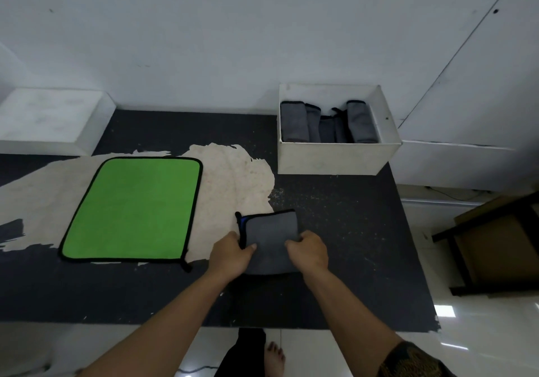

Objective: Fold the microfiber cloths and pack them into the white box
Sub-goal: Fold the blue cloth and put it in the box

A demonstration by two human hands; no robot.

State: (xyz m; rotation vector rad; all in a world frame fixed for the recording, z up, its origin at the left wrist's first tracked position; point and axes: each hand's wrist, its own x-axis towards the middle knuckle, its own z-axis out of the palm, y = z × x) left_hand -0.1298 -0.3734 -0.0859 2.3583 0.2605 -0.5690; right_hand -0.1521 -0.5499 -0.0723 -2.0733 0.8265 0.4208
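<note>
Left hand (230, 255) and right hand (309, 249) grip one grey cloth (270, 229).

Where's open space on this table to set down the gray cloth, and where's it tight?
Free: dark tabletop between the white box and the gray cloth, and the near strip below the green cloth. Tight: folded gray cloths span the box nearly wall to wall.

Two bare forearms show from elbow to wrist, ending in an uncovered left hand (230, 255) and right hand (309, 252). A short dark fabric sleeve (414, 360) with a fine golden-brown pattern covers the right upper arm. Lower down, a loose black trouser leg (245, 353) hangs beside one bare foot (275, 359).
</note>
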